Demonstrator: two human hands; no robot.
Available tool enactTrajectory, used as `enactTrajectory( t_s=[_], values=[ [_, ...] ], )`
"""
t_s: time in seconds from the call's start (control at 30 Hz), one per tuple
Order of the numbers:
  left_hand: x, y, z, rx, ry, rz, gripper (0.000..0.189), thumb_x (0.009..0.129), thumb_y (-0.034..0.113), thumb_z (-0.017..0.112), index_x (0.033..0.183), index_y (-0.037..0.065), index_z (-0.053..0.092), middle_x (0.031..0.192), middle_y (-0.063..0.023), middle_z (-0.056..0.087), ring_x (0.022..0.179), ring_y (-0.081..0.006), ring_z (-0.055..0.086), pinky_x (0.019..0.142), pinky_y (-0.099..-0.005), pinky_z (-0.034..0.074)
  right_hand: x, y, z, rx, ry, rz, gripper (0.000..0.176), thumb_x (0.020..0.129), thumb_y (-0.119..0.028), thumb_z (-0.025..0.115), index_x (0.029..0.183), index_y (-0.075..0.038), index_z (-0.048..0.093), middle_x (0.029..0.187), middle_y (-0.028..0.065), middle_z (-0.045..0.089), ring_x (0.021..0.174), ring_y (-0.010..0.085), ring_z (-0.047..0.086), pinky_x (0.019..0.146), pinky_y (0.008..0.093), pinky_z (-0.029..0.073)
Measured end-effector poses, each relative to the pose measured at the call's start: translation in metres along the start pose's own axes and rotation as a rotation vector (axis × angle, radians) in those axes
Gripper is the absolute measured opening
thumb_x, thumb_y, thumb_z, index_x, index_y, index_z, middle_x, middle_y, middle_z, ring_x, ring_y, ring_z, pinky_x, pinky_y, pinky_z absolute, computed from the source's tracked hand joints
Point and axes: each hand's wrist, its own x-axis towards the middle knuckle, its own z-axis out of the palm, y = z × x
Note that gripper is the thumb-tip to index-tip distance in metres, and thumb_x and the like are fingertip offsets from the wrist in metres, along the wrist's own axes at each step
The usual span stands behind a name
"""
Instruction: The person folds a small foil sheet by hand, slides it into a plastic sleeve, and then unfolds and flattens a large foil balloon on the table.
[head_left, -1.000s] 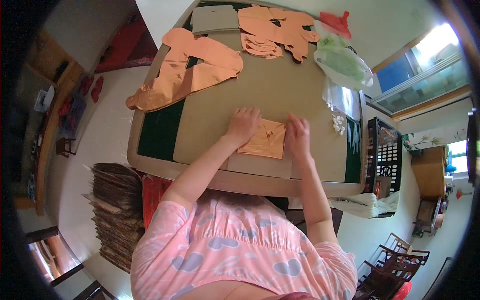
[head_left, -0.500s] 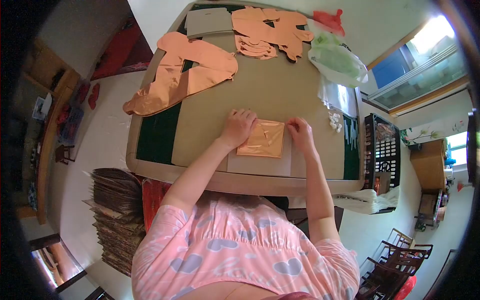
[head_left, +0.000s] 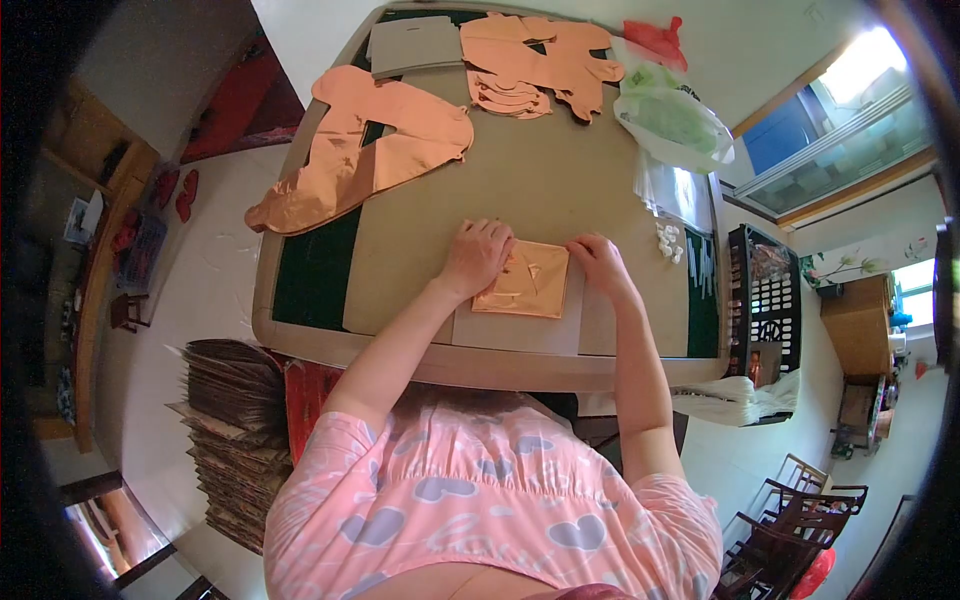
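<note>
A folded square of shiny copper-coloured foil (head_left: 525, 290) lies on a grey card (head_left: 545, 335) near the table's front edge. My left hand (head_left: 480, 255) rests on the square's upper left part, fingers curled together; what they grip, if anything, is hidden. My right hand (head_left: 600, 265) is at the upper right corner of the square, thumb and fingers pinched on that corner. Farther off on the left is a large flat foil shape (head_left: 400, 145). More foil shapes (head_left: 540, 50) lie at the table's far side beside a stack of grey cards (head_left: 415, 48).
Plastic bags (head_left: 670, 125), a red bag (head_left: 657, 42), small white pieces (head_left: 669, 242) and thin strips (head_left: 702, 268) lie along the right side of the table. A black crate (head_left: 765, 300) stands beyond the right edge. Stacked cardboard (head_left: 235, 430) is at lower left.
My right hand has moved slightly left and closed on the upper right corner of the folded foil. My left hand has stayed in nearly the same place.
</note>
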Motion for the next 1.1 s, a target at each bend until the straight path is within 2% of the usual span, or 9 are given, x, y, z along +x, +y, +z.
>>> enactTrajectory(
  t_s=[0.13,0.23,0.33,0.43,0.63,0.73,0.83,0.93,1.1],
  values=[
    [0.000,0.002,-0.002,-0.028,-0.004,-0.005,0.019,0.094,0.025,0.049,0.092,0.008,0.057,0.088,-0.0076,0.061,0.089,-0.0256,0.058,0.081,-0.0406,0.041,0.001,0.005,0.002,0.033,-0.006,0.022,0.023,0.087,-0.023,0.063,0.096,-0.002,0.069,0.093,0.0170,0.066,0.089,0.0321,0.063,0.078,0.0384,0.049],
    [0.000,0.002,-0.004,-0.048,-0.011,0.001,0.019,0.094,0.024,0.049,0.094,0.007,0.057,0.090,-0.0085,0.061,0.091,-0.0263,0.058,0.083,-0.0416,0.041,0.000,0.007,0.004,0.059,-0.006,0.033,0.020,0.089,-0.018,0.063,0.096,0.001,0.067,0.086,0.0088,0.065,0.076,0.0166,0.057,0.071,0.0302,0.047],
    [0.000,0.003,-0.005,-0.052,-0.026,0.001,0.019,0.094,0.024,0.049,0.094,0.007,0.057,0.091,-0.0095,0.060,0.092,-0.0271,0.057,0.084,-0.0425,0.041,0.000,0.002,-0.001,0.142,-0.054,0.096,0.023,0.086,-0.022,0.064,0.096,-0.001,0.068,0.093,0.0144,0.067,0.087,0.0245,0.064,0.077,0.0367,0.049],
    [0.000,0.004,-0.008,-0.050,-0.038,-0.003,0.018,0.094,0.023,0.049,0.095,0.007,0.057,0.092,-0.0097,0.060,0.092,-0.0272,0.057,0.085,-0.0429,0.041,-0.002,-0.012,-0.007,0.113,-0.042,0.145,0.023,0.085,-0.021,0.065,0.097,-0.002,0.067,0.094,0.0131,0.068,0.085,0.0226,0.064,0.076,0.0362,0.050],
    [-0.001,0.004,-0.007,-0.031,-0.037,0.015,0.017,0.093,0.023,0.051,0.095,0.007,0.057,0.092,-0.0096,0.060,0.092,-0.0266,0.057,0.084,-0.0423,0.041,0.002,-0.005,0.001,0.034,-0.078,0.068,0.024,0.080,-0.024,0.070,0.093,-0.004,0.068,0.089,0.0122,0.067,0.084,0.0224,0.064,0.075,0.0352,0.049],
    [-0.001,0.004,-0.007,-0.016,-0.034,0.028,0.018,0.092,0.023,0.051,0.095,0.006,0.058,0.092,-0.0093,0.060,0.091,-0.0261,0.058,0.084,-0.0419,0.041,0.004,-0.001,0.004,0.030,-0.089,0.101,0.027,0.077,-0.027,0.072,0.094,-0.006,0.068,0.095,0.0117,0.066,0.093,0.0248,0.063,0.079,0.0363,0.049],
    [0.000,0.005,-0.008,0.017,-0.036,0.034,0.018,0.092,0.023,0.051,0.095,0.006,0.058,0.092,-0.0090,0.060,0.090,-0.0257,0.057,0.083,-0.0414,0.041,-0.002,-0.008,0.011,-0.250,0.067,-0.034,0.030,0.080,-0.026,0.070,0.103,-0.008,0.065,0.109,0.0125,0.063,0.105,0.0292,0.058,0.092,0.0409,0.044],
    [0.000,0.005,-0.006,0.043,-0.037,0.033,0.018,0.092,0.023,0.051,0.095,0.007,0.058,0.091,-0.0089,0.060,0.090,-0.0255,0.057,0.083,-0.0411,0.041,-0.018,-0.029,0.035,-0.243,0.207,-0.305,0.039,0.086,-0.025,0.063,0.121,-0.010,0.057,0.126,0.0139,0.054,0.121,0.0317,0.048,0.103,0.0490,0.034],
    [0.000,0.007,-0.011,-0.030,-0.008,0.015,0.017,0.093,0.019,0.050,0.100,0.006,0.056,0.097,-0.0111,0.058,0.093,-0.0288,0.056,0.082,-0.0426,0.042,-0.038,-0.039,0.065,-0.345,0.201,-0.337,0.048,0.094,-0.025,0.051,0.138,-0.009,0.043,0.141,0.0140,0.043,0.133,0.0303,0.037,0.109,0.0558,0.025]
  ],
)
